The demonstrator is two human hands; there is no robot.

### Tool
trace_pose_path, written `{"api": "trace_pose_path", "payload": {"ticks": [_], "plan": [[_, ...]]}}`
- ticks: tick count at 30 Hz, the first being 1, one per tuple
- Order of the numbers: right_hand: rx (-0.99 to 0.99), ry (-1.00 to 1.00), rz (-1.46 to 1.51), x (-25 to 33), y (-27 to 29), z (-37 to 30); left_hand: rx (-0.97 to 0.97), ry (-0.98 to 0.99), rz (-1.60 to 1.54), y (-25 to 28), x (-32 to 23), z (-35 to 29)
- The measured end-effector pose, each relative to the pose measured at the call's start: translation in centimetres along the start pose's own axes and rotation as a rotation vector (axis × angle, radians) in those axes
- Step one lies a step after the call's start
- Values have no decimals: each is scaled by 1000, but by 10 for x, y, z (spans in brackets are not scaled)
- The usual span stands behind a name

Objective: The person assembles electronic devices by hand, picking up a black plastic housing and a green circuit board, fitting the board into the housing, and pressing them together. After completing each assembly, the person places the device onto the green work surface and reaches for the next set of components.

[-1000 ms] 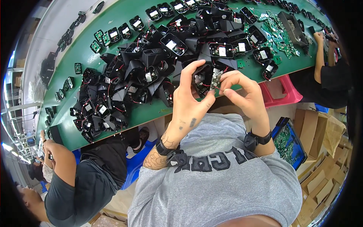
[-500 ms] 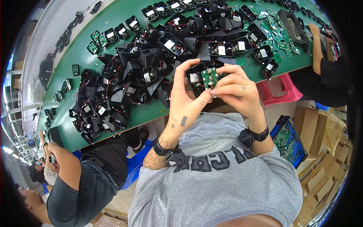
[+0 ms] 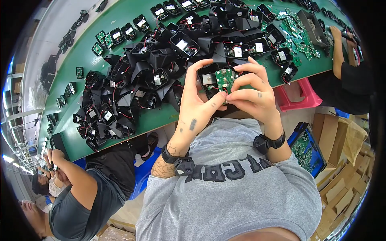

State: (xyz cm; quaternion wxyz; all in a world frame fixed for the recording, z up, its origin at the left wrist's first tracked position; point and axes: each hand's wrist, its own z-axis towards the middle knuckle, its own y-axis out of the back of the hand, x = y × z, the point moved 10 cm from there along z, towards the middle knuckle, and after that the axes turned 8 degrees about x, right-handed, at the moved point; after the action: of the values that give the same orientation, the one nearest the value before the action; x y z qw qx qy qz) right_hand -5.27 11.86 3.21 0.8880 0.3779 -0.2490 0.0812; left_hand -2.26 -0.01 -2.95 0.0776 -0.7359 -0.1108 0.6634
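Note:
My left hand (image 3: 200, 98) is wrapped round a black plastic housing (image 3: 204, 75) that has a pale square part inside it. A green circuit board (image 3: 225, 79) stands at the right of the housing's opening. Its lower end is pinched by my right hand (image 3: 253, 91), the thumb and index finger meeting near my left thumb. The other right fingers are curled and raised beside the board. Both hands are above the near edge of the green table (image 3: 169, 118). My fingers partly cover the housing, and whether wires join it to the board cannot be made out.
Many black housings (image 3: 155, 78) with red wires are heaped ahead and to the left. Loose circuit boards (image 3: 299, 34) lie beside a grey bin (image 3: 311, 28) at the far right. A pink stool (image 3: 299, 96) and a blue crate (image 3: 307, 148) stand right. Co-workers sit on both sides.
My right fingers have lifted and spread away from the board's upper part, so more of it shows. The co-worker at left has brought both hands together.

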Motion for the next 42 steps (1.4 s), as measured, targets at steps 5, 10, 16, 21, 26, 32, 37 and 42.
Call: {"api": "trace_pose_path", "payload": {"ticks": [5, 10, 16, 21, 26, 32, 37, 42], "plan": [[4, 36, -75, 7, -2, 0, 15, 4, -36, 0, 1, 1], [-7, 30, -99, 8, -2, 3, 39, 92, -111, -5, 5, 1], [-63, -42, 54, -3, -8, 10, 62, 63, -185, -9, 8, 2], [-350, -385, 325, -29, -4, -9, -88, -130, -109, -5, -9, -2], [-391, -524, 402, -36, -10, -22, -250, -416, 201, 1, -23, -12], [-292, -517, 413, -34, -13, -17, -338, -617, 538, 1, -30, -20], [-302, -480, 327, -31, -11, -13, -379, -658, 549, 1, -33, -22], [-356, -631, 542, -54, -20, -25, -375, -732, 635, -3, -41, -25]]}}
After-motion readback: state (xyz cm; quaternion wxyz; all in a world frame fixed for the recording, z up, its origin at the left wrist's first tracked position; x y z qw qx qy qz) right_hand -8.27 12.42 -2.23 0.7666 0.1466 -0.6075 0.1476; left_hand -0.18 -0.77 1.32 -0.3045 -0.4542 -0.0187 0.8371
